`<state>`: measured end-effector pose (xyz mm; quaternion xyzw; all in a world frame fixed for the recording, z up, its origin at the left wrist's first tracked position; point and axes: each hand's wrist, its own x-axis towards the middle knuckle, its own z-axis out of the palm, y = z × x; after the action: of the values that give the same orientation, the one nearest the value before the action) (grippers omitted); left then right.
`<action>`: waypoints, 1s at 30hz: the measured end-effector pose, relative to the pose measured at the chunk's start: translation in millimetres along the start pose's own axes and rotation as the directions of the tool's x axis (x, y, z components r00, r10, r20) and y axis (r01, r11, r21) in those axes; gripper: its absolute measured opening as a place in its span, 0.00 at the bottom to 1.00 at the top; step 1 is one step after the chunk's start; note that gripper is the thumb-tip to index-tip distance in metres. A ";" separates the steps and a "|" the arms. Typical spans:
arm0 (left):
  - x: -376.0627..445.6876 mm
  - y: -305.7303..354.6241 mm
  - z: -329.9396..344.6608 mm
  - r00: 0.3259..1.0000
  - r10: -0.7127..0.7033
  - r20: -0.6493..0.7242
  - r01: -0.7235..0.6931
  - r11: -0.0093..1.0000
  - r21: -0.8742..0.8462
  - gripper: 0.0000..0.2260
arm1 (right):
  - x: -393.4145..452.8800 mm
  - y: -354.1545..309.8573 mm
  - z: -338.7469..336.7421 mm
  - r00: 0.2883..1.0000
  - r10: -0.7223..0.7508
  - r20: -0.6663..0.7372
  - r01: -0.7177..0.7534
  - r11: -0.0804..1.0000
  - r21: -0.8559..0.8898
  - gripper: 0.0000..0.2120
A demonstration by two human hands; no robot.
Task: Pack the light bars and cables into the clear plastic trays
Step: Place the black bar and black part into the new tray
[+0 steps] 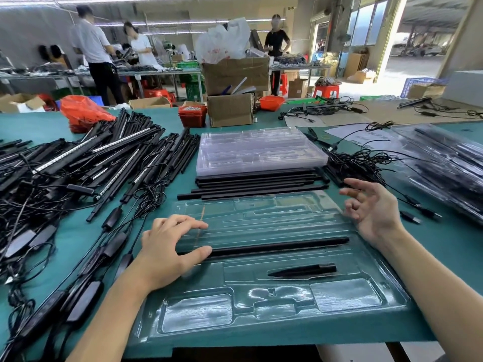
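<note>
The left hand (167,246) presses a black light bar (279,245) flat into its groove in the clear tray (274,304); the right hand (371,207) hovers open and empty. Seat the bar fully first.

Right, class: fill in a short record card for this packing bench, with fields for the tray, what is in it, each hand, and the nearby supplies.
tray: clear tray lying flat on the green table
in tray: long bar in a middle slot; short black piece below it
left hand: left hand resting on the bar's left end, fingers spread
right hand: right hand raised over the tray's right edge, holding nothing
supplies: bar row behind the tray; tray stack beyond it; bar and cable pile at left
</note>
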<state>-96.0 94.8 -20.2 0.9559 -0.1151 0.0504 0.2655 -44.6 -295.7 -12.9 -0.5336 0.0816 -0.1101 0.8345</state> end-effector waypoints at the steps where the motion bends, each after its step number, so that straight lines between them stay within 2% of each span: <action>1: -0.1 0.6 -0.1 1.000 0.000 -0.002 0.000 1.000 0.000 0.27 | -0.5 0.1 -1.4 1.000 -0.001 0.002 0.001 1.000 -0.010 0.12; 5: -2.0 2.1 -0.5 1.000 0.010 -0.004 -0.010 1.000 0.017 0.26 | -1.3 5.0 1.3 0.995 -0.093 0.046 0.100 0.981 -0.168 0.07; 9: -2.0 3.1 0.4 0.999 0.007 -0.048 -0.007 1.000 0.003 0.22 | -0.9 4.9 -1.0 0.992 -0.105 0.072 0.115 0.981 -0.154 0.09; 11: -2.0 4.3 0.7 0.991 0.013 -0.134 -0.020 0.998 -0.056 0.22 | -0.7 4.2 -1.7 0.993 -0.096 0.073 0.104 0.988 -0.117 0.09; 14: -2.0 4.4 -2.5 0.941 -0.010 -0.339 -0.057 0.981 -0.187 0.10 | -0.7 2.9 -0.7 0.995 -0.068 0.069 0.072 0.995 -0.066 0.09; 16: 2.2 1.4 -10.2 0.894 -0.035 -0.446 -0.049 0.983 -0.175 0.06 | -0.3 1.5 0.3 0.997 -0.044 0.064 0.046 0.998 -0.039 0.10; 18: 13.4 -4.4 -19.8 0.875 -0.063 -0.480 -0.006 0.990 -0.142 0.05 | -0.1 0.9 0.5 0.997 -0.036 0.065 0.039 0.999 -0.035 0.10; 22: 51.4 -13.4 -35.1 0.943 -0.108 -0.314 0.082 0.992 -0.097 0.09 | 0.2 2.2 0.2 0.996 -0.047 0.071 0.051 0.998 -0.046 0.10; 25: 82.2 -20.5 -36.4 0.986 -0.116 -0.123 0.132 0.984 0.124 0.17 | 1.5 2.4 0.5 0.996 -0.060 0.071 0.064 0.997 -0.049 0.09; 27: 96.3 -23.0 -34.5 0.981 -0.194 -0.003 0.186 0.936 0.298 0.17 | 1.8 2.2 0.3 0.996 -0.059 0.073 0.063 0.997 -0.051 0.09; 30: 111.8 -25.4 -29.7 0.950 -0.309 0.038 0.263 0.863 0.430 0.13 | 1.6 1.3 0.3 0.995 -0.063 0.074 0.067 0.996 -0.054 0.09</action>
<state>17.5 109.7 10.1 0.9981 0.0278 -0.0169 0.0518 -42.9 -295.4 -14.0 -0.5630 0.0369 -0.1156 0.8175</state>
